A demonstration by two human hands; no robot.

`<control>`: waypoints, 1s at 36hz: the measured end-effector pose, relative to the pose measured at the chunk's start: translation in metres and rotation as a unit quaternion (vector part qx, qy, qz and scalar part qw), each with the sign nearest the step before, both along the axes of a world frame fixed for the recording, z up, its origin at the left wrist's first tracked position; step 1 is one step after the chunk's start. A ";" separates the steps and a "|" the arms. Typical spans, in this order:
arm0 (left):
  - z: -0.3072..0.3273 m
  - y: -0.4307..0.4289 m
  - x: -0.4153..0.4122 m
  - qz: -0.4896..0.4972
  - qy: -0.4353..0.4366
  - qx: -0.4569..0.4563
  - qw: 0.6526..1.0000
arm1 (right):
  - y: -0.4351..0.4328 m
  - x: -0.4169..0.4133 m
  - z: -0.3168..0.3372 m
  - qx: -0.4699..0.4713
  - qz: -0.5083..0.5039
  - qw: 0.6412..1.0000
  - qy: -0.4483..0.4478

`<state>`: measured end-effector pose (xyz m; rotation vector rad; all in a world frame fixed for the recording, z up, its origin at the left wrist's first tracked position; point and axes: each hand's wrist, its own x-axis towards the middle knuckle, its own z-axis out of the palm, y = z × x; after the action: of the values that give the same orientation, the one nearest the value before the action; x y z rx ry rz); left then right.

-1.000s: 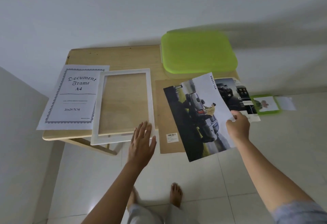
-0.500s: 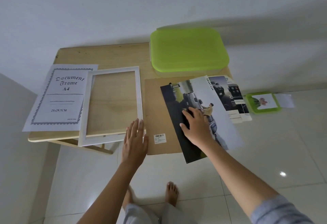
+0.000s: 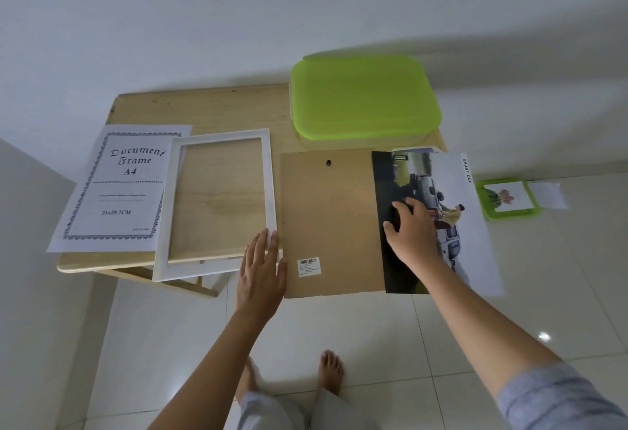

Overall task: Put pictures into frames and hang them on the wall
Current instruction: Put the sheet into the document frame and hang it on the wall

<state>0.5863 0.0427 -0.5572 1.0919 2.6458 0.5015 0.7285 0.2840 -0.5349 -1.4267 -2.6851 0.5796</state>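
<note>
"Loading the frame now?"

"Seems so. Left hand [image 3: 261, 270] lies flat, fingers straight, touching the frame [image 3: 197, 267] at its near corner, gripping nothing. Right hand [image 3: 413, 229] presses spread fingers on the picture [image 3: 475, 236], three o'clock of the board [image 3: 329, 219]."

"Next?"

"Probably carrying the picture to nine o'clock, into the frame, edges kept square."

A room in a home, by the look of it: glossy white floor tiles [image 3: 373, 327]; bare feet [image 3: 331, 372] standing on them; a plain white wall [image 3: 238, 22]; a small pale wooden tabletop [image 3: 204, 106] against it; a lime-green plastic storage box [image 3: 363, 96] on top.
</note>
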 end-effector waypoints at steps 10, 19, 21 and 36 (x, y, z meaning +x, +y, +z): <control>-0.001 -0.006 -0.007 -0.020 0.029 -0.002 0.999 | -0.006 -0.003 -0.004 -0.018 0.020 1.000 0.011; 0.004 -0.006 -0.013 -0.034 0.030 -0.013 0.999 | -0.006 -0.012 0.005 -0.034 0.011 0.999 -0.009; 0.006 -0.008 -0.018 -0.048 0.026 -0.022 0.998 | -0.010 -0.019 0.007 -0.035 0.016 0.999 -0.002; 0.040 -0.082 -0.148 0.005 -0.016 0.026 1.000 | -0.129 -0.200 0.047 -0.112 0.119 0.977 0.134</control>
<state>0.4380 -0.0390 -0.5168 1.0781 2.6258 0.5863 0.5289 0.1549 -0.4882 -0.9788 -2.6504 1.0401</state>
